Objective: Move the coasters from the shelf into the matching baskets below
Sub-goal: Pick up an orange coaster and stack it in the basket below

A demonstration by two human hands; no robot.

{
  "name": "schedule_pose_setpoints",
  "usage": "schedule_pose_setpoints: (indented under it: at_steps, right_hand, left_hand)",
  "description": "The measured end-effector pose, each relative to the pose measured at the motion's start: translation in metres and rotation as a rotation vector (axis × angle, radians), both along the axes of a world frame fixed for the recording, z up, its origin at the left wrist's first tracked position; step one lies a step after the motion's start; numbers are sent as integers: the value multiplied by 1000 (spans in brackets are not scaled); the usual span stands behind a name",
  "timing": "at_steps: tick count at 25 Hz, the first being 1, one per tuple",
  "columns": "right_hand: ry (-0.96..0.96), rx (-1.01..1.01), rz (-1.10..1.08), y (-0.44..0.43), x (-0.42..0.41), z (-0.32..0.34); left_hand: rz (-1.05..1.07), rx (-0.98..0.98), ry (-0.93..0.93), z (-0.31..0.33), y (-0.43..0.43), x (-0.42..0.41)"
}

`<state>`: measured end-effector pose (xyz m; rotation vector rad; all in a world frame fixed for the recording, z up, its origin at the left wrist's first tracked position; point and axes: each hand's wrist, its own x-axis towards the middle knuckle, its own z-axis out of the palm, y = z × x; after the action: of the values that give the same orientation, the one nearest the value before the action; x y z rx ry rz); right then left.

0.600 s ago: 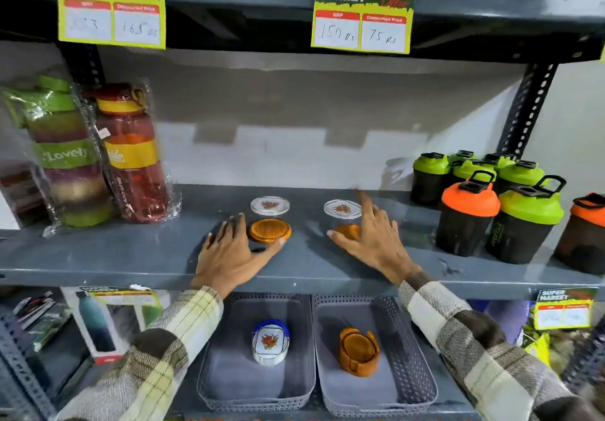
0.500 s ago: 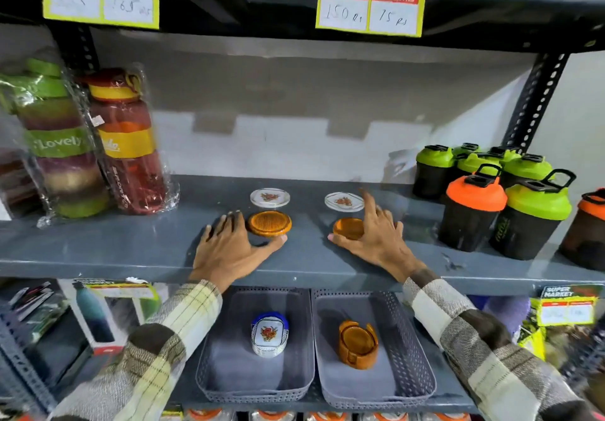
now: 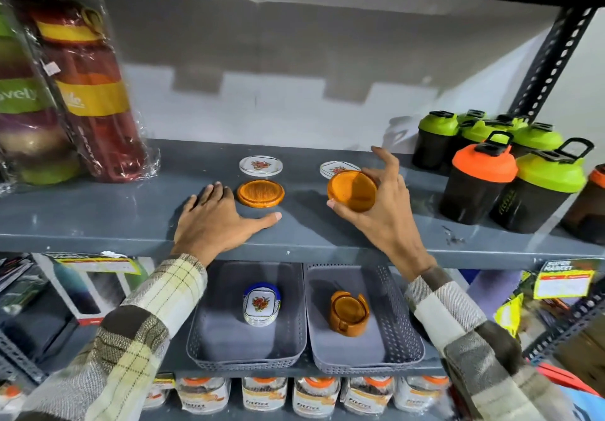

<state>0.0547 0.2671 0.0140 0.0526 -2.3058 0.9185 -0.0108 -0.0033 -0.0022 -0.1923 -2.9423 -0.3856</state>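
Observation:
My right hand point(image 3: 381, 214) grips a round orange coaster point(image 3: 352, 190), tilted up off the grey shelf point(image 3: 98, 217). A white floral coaster point(image 3: 332, 169) lies just behind it, partly hidden. My left hand point(image 3: 216, 220) rests flat on the shelf, fingers spread, beside a second orange coaster point(image 3: 260, 193); another white floral coaster point(image 3: 260, 165) lies behind that. Below, the left grey basket point(image 3: 209, 348) holds a stack of white floral coasters in a blue holder point(image 3: 261, 302). The right grey basket point(image 3: 402, 338) holds an orange coaster holder point(image 3: 349, 313).
Green- and orange-lidded shaker bottles point(image 3: 479, 181) crowd the shelf's right end. Wrapped large bottles point(image 3: 88, 93) stand at the left. Boxed goods point(image 3: 78, 289) sit left of the baskets, packets point(image 3: 262, 394) on the shelf beneath, and a perforated upright point(image 3: 553, 57) at the right.
My right hand has picked the right orange coaster up off the shelf and tilted it. My left hand has stayed flat beside the other orange coaster. The camera has moved closer and lower.

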Motion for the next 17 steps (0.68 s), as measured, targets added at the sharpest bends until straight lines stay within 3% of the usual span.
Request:
schedule_pose_setpoints:
  at_steps: [8, 13, 17]
  right_hand:
    - [78, -107, 140, -25, 92, -7]
    - [-235, -116, 284, -20, 135, -66]
    - [-542, -103, 202, 4, 110, -141]
  left_hand:
    - [2, -28, 16, 1, 0, 1]
    - [11, -25, 23, -3, 1, -1]
    - [5, -28, 77, -4, 2, -3]
